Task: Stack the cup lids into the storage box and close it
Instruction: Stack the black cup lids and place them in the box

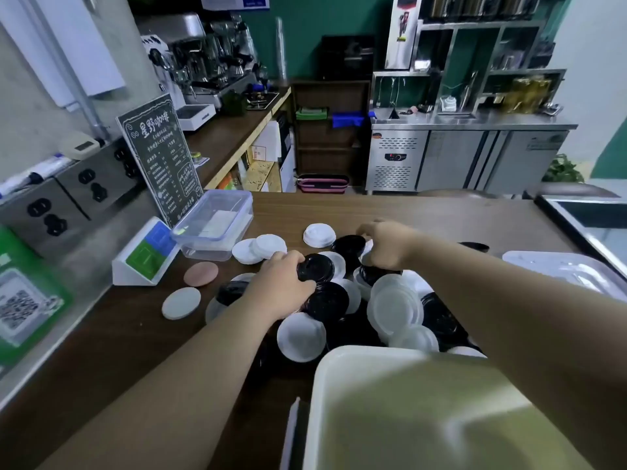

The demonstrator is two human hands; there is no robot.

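Café counter: espresso machine [207, 66], chalkboard menu [159, 157], steel under-counter fridge [464, 157], scattered cup lids [393, 303].

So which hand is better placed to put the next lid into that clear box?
Left. The left hand grips a black lid and sits nearer the clear box; the right hand is farther off.

Left grip [283, 283] and right grip [390, 245] both palm-down at arm's length, fingers curled inward.

Blk/wht lids [395, 307] in heap (box [217, 239] open)
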